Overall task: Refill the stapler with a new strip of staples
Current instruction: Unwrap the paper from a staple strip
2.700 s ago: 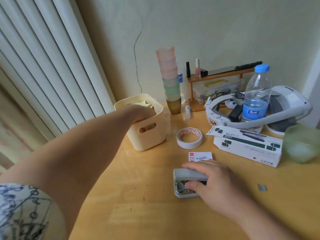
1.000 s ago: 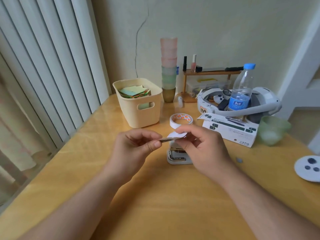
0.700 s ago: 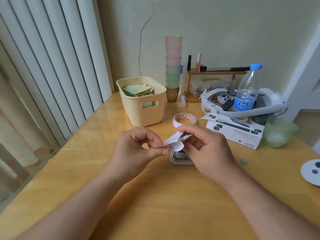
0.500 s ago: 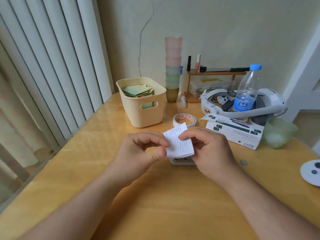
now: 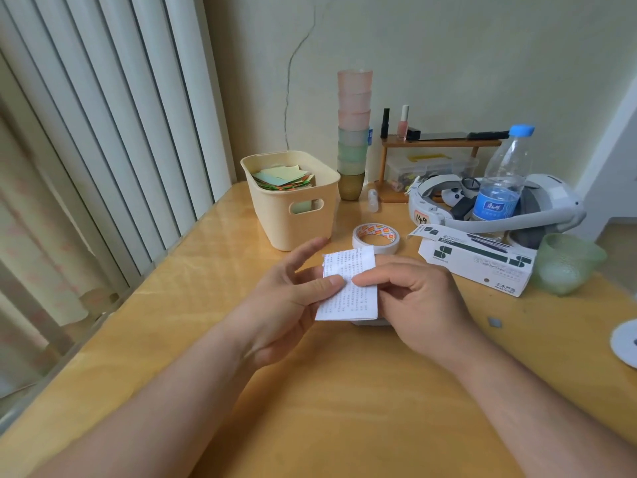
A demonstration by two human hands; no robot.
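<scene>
Both hands hold a small white printed paper slip [image 5: 351,284] upright over the middle of the wooden table [image 5: 344,391]. My left hand [image 5: 293,301] pinches its left edge with the thumb, the other fingers spread. My right hand [image 5: 417,298] pinches its right edge. The grey stapler [image 5: 370,322] lies on the table behind the paper; only a sliver of its near edge shows under the slip. I see no staple strip; whether one is inside the paper I cannot tell.
A cream basket [image 5: 293,215] of coloured notes stands beyond the hands, with a tape roll [image 5: 375,238] and a white-green box [image 5: 475,263] to its right. Farther back are stacked cups [image 5: 353,132], a water bottle [image 5: 501,188], a headset [image 5: 537,208] and a green cup [image 5: 565,263].
My left hand came back from the basket and joined my right hand over the stapler. The folded white slip was opened out and now stands flat between both hands, hiding the stapler.
</scene>
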